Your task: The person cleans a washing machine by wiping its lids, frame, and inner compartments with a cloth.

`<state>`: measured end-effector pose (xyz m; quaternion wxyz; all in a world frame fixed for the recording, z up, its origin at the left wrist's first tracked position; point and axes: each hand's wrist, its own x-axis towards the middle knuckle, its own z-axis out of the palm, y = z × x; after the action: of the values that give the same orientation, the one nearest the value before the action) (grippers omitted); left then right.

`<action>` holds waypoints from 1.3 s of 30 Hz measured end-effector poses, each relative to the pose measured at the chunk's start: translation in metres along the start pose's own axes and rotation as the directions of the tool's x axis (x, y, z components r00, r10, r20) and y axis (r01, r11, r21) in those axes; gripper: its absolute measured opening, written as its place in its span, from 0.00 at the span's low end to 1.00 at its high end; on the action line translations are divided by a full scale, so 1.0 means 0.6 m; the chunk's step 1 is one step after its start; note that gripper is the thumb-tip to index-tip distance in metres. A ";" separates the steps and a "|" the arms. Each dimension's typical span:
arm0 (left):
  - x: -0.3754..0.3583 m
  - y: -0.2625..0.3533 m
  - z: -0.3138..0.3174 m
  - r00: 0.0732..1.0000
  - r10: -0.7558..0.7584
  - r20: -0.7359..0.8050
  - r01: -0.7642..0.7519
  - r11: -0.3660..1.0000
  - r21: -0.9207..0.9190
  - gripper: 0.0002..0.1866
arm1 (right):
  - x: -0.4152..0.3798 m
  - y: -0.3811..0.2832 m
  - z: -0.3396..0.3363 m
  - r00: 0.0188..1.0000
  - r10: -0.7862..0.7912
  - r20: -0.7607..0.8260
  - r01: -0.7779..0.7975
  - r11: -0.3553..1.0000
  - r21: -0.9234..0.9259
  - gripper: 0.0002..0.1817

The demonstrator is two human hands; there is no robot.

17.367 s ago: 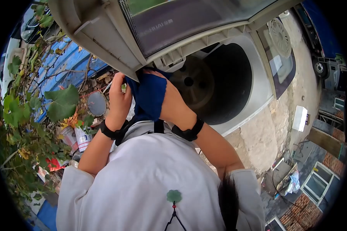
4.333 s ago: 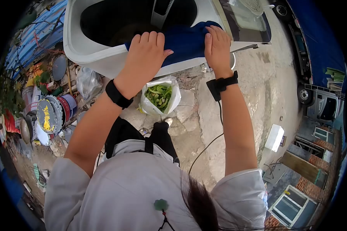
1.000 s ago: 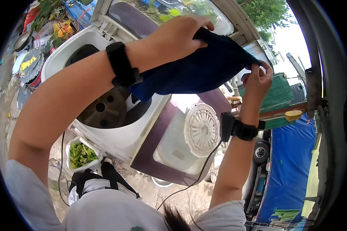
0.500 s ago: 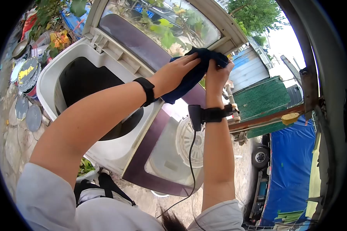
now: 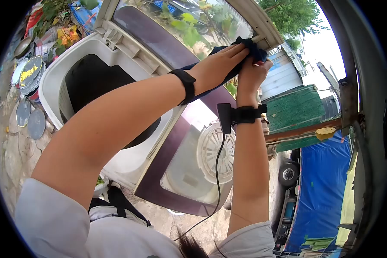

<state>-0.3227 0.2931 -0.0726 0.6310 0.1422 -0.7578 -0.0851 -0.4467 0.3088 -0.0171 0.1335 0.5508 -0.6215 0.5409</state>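
A dark blue cloth [image 5: 257,50] is bunched against the upper right corner of a raised see-through lid [image 5: 146,34] with a beige frame. My left hand [image 5: 221,64] presses on the cloth from above, its fingers laid close together over it. Just right of it, my right hand [image 5: 253,77] pinches the cloth with bent fingers; part of that grip is hidden. Below the arms stands a white washing machine [image 5: 51,84] with a dark opening. Its purple-edged clear lid [image 5: 152,176] covers a round, slotted white part [image 5: 215,148].
Paint-stained cans [image 5: 31,73] and round lids [image 5: 36,124] sit on the ground at left. A cable [image 5: 219,176] hangs from the band on my right wrist. A rusty beam [image 5: 303,134], green panel [image 5: 292,112] and blue tarp [image 5: 322,189] are at right.
Both hands have moved up and to the right with the cloth, along the raised lid towards its corner. The view has shifted slightly.
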 end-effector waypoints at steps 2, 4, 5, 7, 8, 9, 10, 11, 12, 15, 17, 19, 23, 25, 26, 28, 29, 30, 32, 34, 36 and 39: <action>-0.034 -0.009 -0.022 0.990 -0.082 0.117 0.088 0.995 -0.049 0.34 | -0.018 0.002 -0.005 0.997 -0.076 0.013 0.076 0.995 -0.057 0.19; -0.026 -0.018 -0.026 0.987 -0.073 0.146 0.075 0.997 -0.010 0.35 | -0.007 -0.010 -0.013 0.984 -0.174 -0.037 0.172 0.984 -0.055 0.18; -0.010 -0.022 -0.032 0.990 -0.050 0.129 0.046 0.999 0.027 0.36 | 0.005 -0.014 -0.014 0.971 -0.225 -0.080 0.220 0.973 -0.067 0.18; 0.032 -0.024 -0.041 0.998 0.052 0.027 -0.054 0.995 0.085 0.36 | 0.019 -0.024 -0.016 0.971 -0.196 -0.134 0.192 0.980 -0.047 0.17; 0.062 -0.024 -0.039 0.990 0.132 -0.060 -0.125 0.986 0.110 0.36 | 0.024 -0.030 -0.017 0.983 -0.119 -0.142 0.119 0.993 -0.013 0.17; 0.087 -0.023 -0.037 0.967 0.211 -0.144 -0.191 0.971 0.140 0.37 | 0.028 -0.033 -0.016 0.988 -0.042 -0.146 0.045 0.999 0.020 0.17; 0.106 -0.037 -0.031 0.962 0.239 -0.131 -0.208 0.955 0.211 0.35 | 0.029 -0.018 -0.010 0.989 -0.038 -0.141 0.033 0.999 -0.042 0.18; 0.108 -0.045 -0.026 0.965 0.250 -0.075 -0.212 0.919 0.333 0.35 | 0.021 -0.011 -0.007 0.996 -0.003 -0.087 0.000 0.999 -0.040 0.18; 0.106 -0.053 -0.021 0.967 0.255 -0.018 -0.220 0.865 0.450 0.34 | 0.007 -0.003 -0.004 0.999 0.032 -0.035 -0.033 0.999 -0.040 0.19; 0.072 -0.062 -0.032 0.957 0.238 0.165 -0.289 0.759 0.583 0.33 | -0.025 0.018 -0.004 0.997 0.051 0.055 -0.053 0.998 0.023 0.19; 0.041 -0.074 -0.041 0.951 0.229 0.207 -0.303 0.821 0.484 0.33 | -0.034 -0.006 -0.024 0.995 0.002 0.095 -0.009 0.997 0.080 0.19; 0.034 -0.081 -0.057 0.943 0.238 0.232 -0.326 0.800 0.504 0.33 | -0.015 -0.045 -0.051 1.000 0.005 -0.001 -0.004 0.975 0.224 0.16; 0.062 -0.069 -0.071 0.967 0.248 0.063 -0.247 0.844 0.476 0.32 | 0.089 -0.102 -0.078 0.981 -0.061 -0.182 0.152 0.823 0.547 0.16; 0.069 -0.055 -0.061 0.976 0.210 -0.057 -0.161 0.875 0.456 0.30 | 0.135 -0.113 -0.072 0.955 -0.259 -0.144 0.289 0.921 0.261 0.13; 0.066 -0.046 -0.054 0.978 0.181 -0.102 -0.114 0.878 0.465 0.29 | 0.150 -0.121 -0.069 0.888 -0.444 -0.122 0.436 0.896 -0.086 0.11; 0.052 -0.037 -0.040 0.985 0.090 -0.145 -0.025 0.916 0.402 0.28 | 0.168 -0.132 -0.050 0.769 -0.639 0.018 0.577 0.682 -0.449 0.12; 0.038 -0.037 -0.027 0.990 0.024 -0.137 0.022 0.945 0.326 0.27 | 0.178 -0.132 -0.038 0.761 -0.644 0.081 0.611 0.668 -0.424 0.14; 0.024 -0.038 -0.015 0.992 -0.042 -0.123 0.072 0.966 0.248 0.26 | 0.189 -0.129 -0.028 0.749 -0.646 0.145 0.642 0.655 -0.399 0.16; 0.003 -0.031 -0.006 0.991 -0.107 -0.082 0.122 0.971 0.204 0.24 | 0.180 -0.134 -0.028 0.753 -0.595 0.281 0.655 0.635 -0.410 0.21; -0.010 -0.027 0.000 0.990 -0.125 -0.070 0.135 0.978 0.159 0.21 | 0.166 -0.105 -0.035 0.756 -0.583 0.298 0.652 0.623 -0.432 0.21; -0.016 -0.029 0.004 0.993 -0.102 -0.066 0.109 0.985 0.131 0.20 | 0.150 -0.099 -0.055 0.829 -0.472 0.298 0.559 0.689 -0.462 0.22; -0.016 -0.029 -0.004 0.994 -0.088 -0.061 0.096 0.986 0.135 0.19 | 0.152 -0.098 -0.082 0.905 -0.297 0.303 0.410 0.797 -0.443 0.23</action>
<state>-0.3171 0.2799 -0.0866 0.6358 0.2226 -0.7368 -0.0575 -0.4519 0.3110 0.1017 0.3007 0.6603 -0.6355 0.2639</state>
